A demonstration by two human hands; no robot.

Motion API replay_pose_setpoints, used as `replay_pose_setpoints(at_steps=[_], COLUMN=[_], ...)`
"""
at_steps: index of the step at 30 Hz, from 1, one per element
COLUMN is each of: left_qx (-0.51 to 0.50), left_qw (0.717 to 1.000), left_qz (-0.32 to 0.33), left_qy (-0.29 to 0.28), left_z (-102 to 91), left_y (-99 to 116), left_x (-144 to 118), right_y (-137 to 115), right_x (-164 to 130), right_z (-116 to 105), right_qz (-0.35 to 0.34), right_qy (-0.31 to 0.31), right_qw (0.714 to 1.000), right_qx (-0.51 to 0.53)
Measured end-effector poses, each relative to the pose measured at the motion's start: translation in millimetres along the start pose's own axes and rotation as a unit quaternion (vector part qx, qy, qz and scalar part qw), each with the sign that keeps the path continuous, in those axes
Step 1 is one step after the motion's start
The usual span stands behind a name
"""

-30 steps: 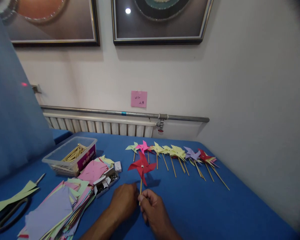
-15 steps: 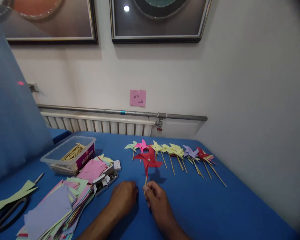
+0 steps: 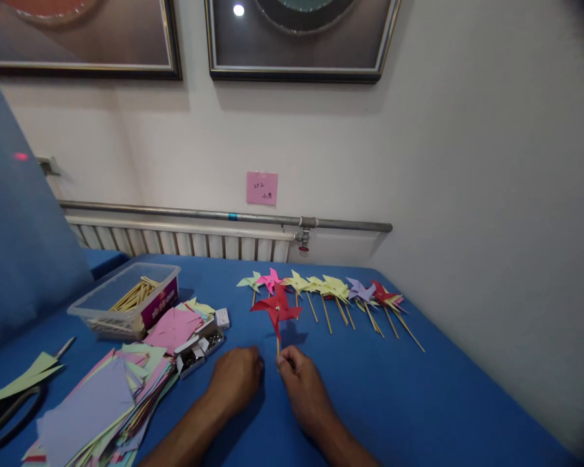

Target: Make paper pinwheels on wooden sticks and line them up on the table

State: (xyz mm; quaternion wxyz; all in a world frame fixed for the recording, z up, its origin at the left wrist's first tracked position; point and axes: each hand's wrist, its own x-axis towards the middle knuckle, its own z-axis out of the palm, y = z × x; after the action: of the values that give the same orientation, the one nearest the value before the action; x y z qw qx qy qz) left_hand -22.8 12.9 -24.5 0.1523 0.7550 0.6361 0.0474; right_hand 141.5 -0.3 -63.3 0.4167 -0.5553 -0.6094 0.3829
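A red paper pinwheel [image 3: 277,310] stands upright in my right hand [image 3: 302,389], whose thumb and fingers pinch its thin wooden stick. My left hand [image 3: 236,379] is curled closed on the blue cloth just left of that stick, apart from it. Its fingertips are turned away, so whatever it may hold is hidden. Behind the red pinwheel lies a row of finished-looking pinwheels, among them a pink pinwheel [image 3: 271,280], a yellow pinwheel [image 3: 335,287] and a purple pinwheel [image 3: 361,290]. Nearest my left hand are small open boxes of metal pins [image 3: 191,358].
On the left are a stack of coloured paper [image 3: 87,408], pink paper squares [image 3: 172,329] and a clear plastic box [image 3: 97,292] with wooden sticks. Black-handled scissors [image 3: 17,421] lie at far left under green paper. A wall, pipe [image 3: 185,213] and radiator [image 3: 185,243] bound the back.
The whole view has shifted slightly, so everything appears a little further left. My right hand keeps its pinch on the red pinwheel's stick, and my left hand stays closed beside it.
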Motion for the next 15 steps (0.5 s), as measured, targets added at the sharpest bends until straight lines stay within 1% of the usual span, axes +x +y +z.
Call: replay_pose_setpoints(at_steps=[3, 6, 8, 9, 10, 11, 13, 15], left_qx=[-0.011, -0.026, -0.076, -0.125, -0.191, -0.269, -0.419, -0.514], left_qw=[1.0, 0.999, 0.997, 0.992, 0.981, 0.963, 0.908, 0.857], left_qz=[0.009, 0.012, 0.012, 0.012, 0.008, -0.001, -0.021, -0.026], left_qy=[0.008, 0.017, 0.029, 0.033, 0.031, 0.023, -0.007, -0.026], left_z=[1.2, 4.8, 8.9, 11.2, 13.4, 15.4, 17.8, 18.2], left_y=[-2.2, -4.4, -4.5, -3.9, -2.8, -1.5, 1.8, 4.8], left_x=[-0.2, 1.3, 4.3, 6.3, 8.5, 10.6, 13.7, 14.9], right_y=[-0.6, 0.6, 1.9, 2.5, 3.0, 3.4, 3.8, 3.4], right_x=[-0.8, -1.7, -1.7, -1.5, -1.1, -0.6, 0.4, 1.0], right_z=[-0.6, 0.6, 1.6, 2.1, 2.5, 2.9, 3.4, 3.5], right_qz=[0.006, -0.006, -0.015, -0.014, -0.013, -0.009, -0.001, 0.0], right_qy=[0.006, 0.014, 0.019, 0.02, 0.02, 0.017, 0.01, 0.003], right_qw=[1.0, 1.0, 0.999, 0.999, 0.999, 1.0, 1.0, 1.0], right_qx=[-0.011, -0.017, -0.021, -0.022, -0.021, -0.019, -0.014, -0.012])
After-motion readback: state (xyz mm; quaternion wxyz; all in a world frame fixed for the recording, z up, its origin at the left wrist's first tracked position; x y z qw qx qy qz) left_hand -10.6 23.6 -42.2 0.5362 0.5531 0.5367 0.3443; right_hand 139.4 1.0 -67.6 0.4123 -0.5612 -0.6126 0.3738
